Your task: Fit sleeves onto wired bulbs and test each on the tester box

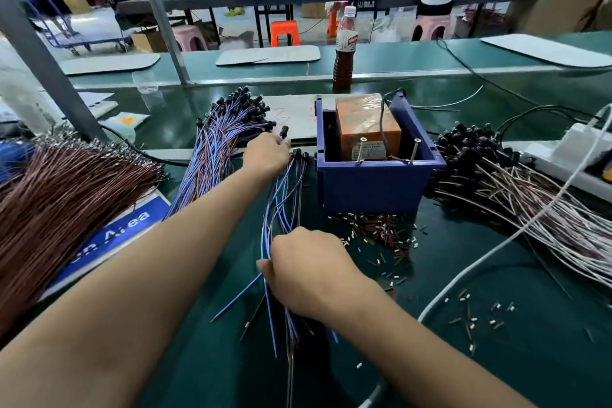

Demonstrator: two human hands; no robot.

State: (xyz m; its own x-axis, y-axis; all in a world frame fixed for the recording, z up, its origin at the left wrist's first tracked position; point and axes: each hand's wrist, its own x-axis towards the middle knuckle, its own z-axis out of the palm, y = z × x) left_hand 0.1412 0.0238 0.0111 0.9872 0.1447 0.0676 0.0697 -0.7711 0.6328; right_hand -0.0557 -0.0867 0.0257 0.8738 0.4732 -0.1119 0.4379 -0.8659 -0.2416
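My left hand reaches forward and pinches a black-sleeved bulb at the near edge of a fanned pile of blue-wired bulbs. My right hand is closed around a small bundle of blue wires whose black bulb ends lie beside the tester box. The tester box is a blue plastic bin holding an orange transformer with two screws sticking up at its front. Small loose sleeves lie scattered in front of the box.
A heap of brown wires lies at the left on a blue sign. White-and-brown wired bulbs pile up at the right beside a white power strip. A white cable crosses the mat. A drink bottle stands behind the box.
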